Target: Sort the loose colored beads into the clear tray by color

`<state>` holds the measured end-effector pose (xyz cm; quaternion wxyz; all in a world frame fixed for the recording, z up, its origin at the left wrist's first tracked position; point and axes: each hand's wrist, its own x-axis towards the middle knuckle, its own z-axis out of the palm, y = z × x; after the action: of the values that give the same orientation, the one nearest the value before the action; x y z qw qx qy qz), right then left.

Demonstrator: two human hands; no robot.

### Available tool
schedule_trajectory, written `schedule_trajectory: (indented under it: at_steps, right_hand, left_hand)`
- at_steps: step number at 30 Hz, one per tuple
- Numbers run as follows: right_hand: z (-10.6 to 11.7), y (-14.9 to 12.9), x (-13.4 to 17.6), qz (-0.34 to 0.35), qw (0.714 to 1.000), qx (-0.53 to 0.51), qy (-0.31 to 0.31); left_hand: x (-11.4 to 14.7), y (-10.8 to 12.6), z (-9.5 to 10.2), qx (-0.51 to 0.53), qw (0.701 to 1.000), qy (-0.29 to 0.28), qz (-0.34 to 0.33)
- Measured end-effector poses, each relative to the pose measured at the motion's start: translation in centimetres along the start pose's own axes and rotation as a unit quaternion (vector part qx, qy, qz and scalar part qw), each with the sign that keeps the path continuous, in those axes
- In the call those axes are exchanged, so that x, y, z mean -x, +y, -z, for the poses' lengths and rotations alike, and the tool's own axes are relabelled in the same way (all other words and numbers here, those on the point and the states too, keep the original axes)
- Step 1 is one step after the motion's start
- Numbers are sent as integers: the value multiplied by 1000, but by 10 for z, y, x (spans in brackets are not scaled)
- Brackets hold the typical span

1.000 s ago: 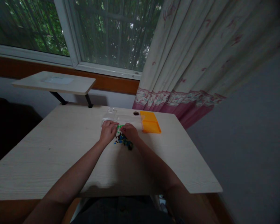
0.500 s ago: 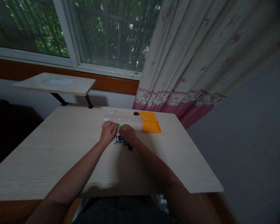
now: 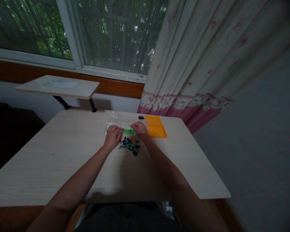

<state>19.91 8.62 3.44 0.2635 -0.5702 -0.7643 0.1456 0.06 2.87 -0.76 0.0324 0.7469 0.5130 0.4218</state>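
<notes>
A row of small green pieces (image 3: 129,131) lies across the middle of the table, in or against clear plastic. At its left end are the fingertips of my left hand (image 3: 112,136), bent and pressed together on it. My right hand (image 3: 140,130) is raised just beyond the row's right end, thumb and finger pinched on a tiny greenish piece (image 3: 130,126). Nearer to me lies a loose pile of tiny blue, black and yellow pieces (image 3: 130,146), which neither hand touches.
Behind my hands lies a clear plastic case (image 3: 114,120). An orange tray (image 3: 156,129) is right of my right hand, near a round hole (image 3: 141,118) in the table (image 3: 70,154). A raised shelf (image 3: 60,86) stands at the back left. The curtain (image 3: 183,80) hangs behind the table.
My right hand has moved right and away from me, off the green pieces beside my left hand. More of the green row and of the loose pile now shows. My left hand is nearly still.
</notes>
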Motion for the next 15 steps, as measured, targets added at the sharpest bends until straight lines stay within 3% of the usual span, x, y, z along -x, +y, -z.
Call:
schedule_trajectory:
  at_steps: [5,10,15]
  right_hand:
    - [9,7,8,11,1000,1,-2]
    - [16,20,41,44,999,4,-31]
    - [18,28,73,88,987,-31,-127]
  left_hand:
    - [0,0,0,4,1000,-12,5]
    - [2,4,4,14,999,-28,-7]
    - [4,14,16,26,989,-123,-73]
